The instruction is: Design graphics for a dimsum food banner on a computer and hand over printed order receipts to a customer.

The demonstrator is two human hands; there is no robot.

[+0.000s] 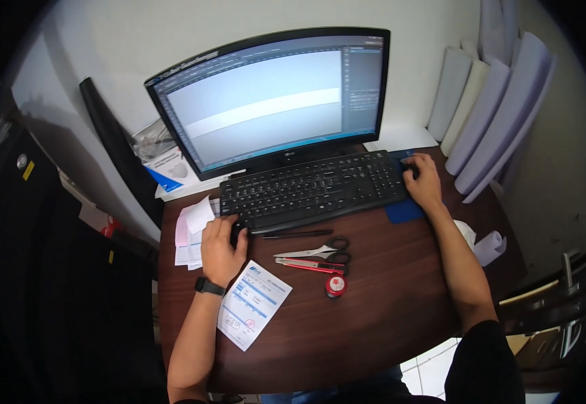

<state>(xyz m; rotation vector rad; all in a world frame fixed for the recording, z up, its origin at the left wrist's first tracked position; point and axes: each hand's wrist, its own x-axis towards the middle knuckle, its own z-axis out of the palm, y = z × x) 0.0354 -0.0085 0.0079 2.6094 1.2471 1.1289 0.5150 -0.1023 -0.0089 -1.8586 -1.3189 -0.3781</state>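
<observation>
My left hand (221, 250) rests at the lower left corner of a black keyboard (306, 194), its fingers stretched out over the keys and the thumb apart. A dark watch (209, 286) is on that wrist. At the keyboard's right end my right hand (427, 183) curls over a dark mouse (411, 173), mostly hidden under the fingers. Beneath it lies a blue mouse pad (406, 211). Behind the keyboard stands a monitor (259, 101) showing an editing window with a pale band across a light page.
On the brown desk (380, 316) lie a pen (298, 234), scissors (325, 252), a red cutter knife (306, 265), a round red item (336, 286) and a printed slip (255, 304). More papers (188, 232) sit left. Tall rolls (492, 118) lean at the back right; a small roll (490, 248) lies below.
</observation>
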